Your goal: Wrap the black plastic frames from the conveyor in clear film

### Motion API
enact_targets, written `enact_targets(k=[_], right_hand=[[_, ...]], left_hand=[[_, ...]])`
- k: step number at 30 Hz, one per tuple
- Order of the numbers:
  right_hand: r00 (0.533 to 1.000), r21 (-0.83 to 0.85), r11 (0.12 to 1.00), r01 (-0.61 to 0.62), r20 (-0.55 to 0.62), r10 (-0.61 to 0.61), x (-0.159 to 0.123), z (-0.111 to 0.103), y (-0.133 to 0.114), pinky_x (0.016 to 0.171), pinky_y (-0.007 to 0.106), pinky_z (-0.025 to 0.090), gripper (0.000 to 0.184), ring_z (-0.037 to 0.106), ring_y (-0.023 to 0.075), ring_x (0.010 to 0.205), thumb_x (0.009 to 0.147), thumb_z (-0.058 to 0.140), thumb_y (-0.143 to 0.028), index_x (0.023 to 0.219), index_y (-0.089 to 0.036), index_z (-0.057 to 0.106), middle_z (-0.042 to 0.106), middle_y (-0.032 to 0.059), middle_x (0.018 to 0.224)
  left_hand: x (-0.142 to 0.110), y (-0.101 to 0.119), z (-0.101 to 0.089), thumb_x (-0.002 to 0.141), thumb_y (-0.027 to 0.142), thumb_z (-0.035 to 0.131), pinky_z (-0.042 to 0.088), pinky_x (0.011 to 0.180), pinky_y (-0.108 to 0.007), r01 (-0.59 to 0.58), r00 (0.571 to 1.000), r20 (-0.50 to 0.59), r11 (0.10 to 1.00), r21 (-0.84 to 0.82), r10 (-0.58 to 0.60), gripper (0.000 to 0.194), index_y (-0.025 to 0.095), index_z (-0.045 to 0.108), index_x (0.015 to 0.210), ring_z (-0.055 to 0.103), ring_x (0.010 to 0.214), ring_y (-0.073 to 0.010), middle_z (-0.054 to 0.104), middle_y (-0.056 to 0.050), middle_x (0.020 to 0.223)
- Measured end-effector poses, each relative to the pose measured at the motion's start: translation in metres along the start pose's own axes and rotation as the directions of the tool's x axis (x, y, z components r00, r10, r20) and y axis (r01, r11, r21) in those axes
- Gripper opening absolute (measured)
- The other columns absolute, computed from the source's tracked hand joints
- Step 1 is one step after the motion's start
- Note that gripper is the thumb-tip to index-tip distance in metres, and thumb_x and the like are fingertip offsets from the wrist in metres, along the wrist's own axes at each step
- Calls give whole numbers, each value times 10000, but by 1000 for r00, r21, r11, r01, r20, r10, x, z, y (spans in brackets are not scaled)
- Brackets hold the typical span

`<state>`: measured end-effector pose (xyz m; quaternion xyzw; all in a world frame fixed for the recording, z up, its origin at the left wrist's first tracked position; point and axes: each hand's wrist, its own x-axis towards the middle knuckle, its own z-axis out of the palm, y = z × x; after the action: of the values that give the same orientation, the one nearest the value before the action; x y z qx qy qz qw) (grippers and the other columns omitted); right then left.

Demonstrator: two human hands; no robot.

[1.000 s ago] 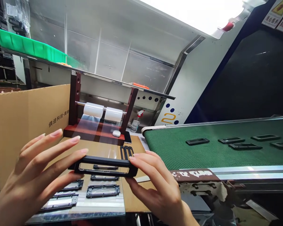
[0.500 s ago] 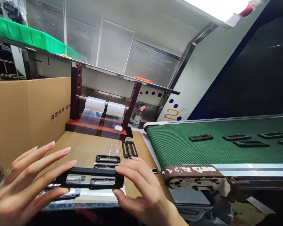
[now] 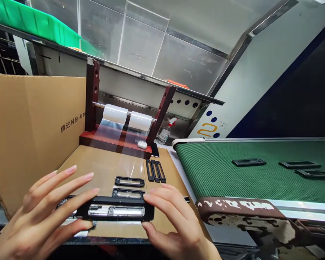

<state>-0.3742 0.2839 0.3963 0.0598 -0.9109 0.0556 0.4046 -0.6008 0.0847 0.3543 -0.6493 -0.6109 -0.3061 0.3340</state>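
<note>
Between both hands I hold a black rectangular plastic frame point(image 3: 116, 210) with a long window, level and just above the cardboard work surface point(image 3: 103, 168). My left hand point(image 3: 43, 209) pinches its left end between thumb and stretched fingers. My right hand point(image 3: 173, 220) grips the right end the same way. Beneath and behind the frame lie similar black frames point(image 3: 129, 181) on strips of clear film. Three narrow black frames point(image 3: 155, 170) stand side by side further back.
A dark red stand with two rolls of clear film point(image 3: 127, 117) stands at the back. A cardboard wall point(image 3: 29, 126) closes the left. At right a green conveyor belt point(image 3: 233, 177) carries several black frames point(image 3: 248, 162). A spray bottle point(image 3: 165, 133) and a green bin point(image 3: 35, 25) are behind.
The frame, held in both hands, came down from in front of the stand to just above the cardboard. The view shifted so the scene sits a little further right.
</note>
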Motion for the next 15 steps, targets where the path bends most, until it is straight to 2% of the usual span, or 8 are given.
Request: enact_targets(k=[4,7,10,11,13,15], right_hand=[[1000,-1,1000,-26,12,26,-4,-2,4,950,394,569,338,710,197,937,865,638,-158,1198,-166,581,739,88,991],[999,-1,1000,-29,14,29,-6,0,7,952,395,566,328,709,198,941,868,636,-154,1192,-161,584,737,92,994],[999,14,1000,-21,-24,21,-5,4,9,961,370,557,314,707,191,929,851,653,-153,1159,-137,597,733,99,974],[999,25,999,-19,-44,20,-4,5,9,962,364,555,313,706,190,923,841,661,-150,1147,-132,603,731,101,966],[996,73,997,-33,-84,39,-3,8,9,951,355,555,327,703,188,908,814,677,-130,1135,-135,614,730,98,959],[989,217,970,-111,-76,130,-8,17,5,900,337,572,329,702,190,908,799,701,-159,1120,-156,633,733,89,973]], left_hand=[[4,2,7,897,300,608,194,1233,-402,12,1000,-25,999,-43,-13,573,319,440,1444,381,1383,-251,421,77,1529],[4,4,12,911,309,598,174,1240,-399,39,999,-9,997,-68,-40,570,338,418,1452,367,1387,-239,402,96,1530],[-6,4,20,908,340,596,195,1231,-329,162,987,3,974,-158,-164,593,358,392,1464,376,1389,-214,428,103,1506],[-12,3,24,902,357,596,219,1214,-272,244,969,23,948,-204,-245,611,351,378,1473,382,1393,-195,444,94,1501],[-27,4,33,897,385,590,283,1154,-182,431,902,129,848,-307,-412,643,335,345,1490,402,1400,-157,468,68,1506],[-40,10,43,893,448,574,397,1075,-197,559,829,302,712,-424,-471,653,360,327,1490,470,1366,-165,491,40,1509]])
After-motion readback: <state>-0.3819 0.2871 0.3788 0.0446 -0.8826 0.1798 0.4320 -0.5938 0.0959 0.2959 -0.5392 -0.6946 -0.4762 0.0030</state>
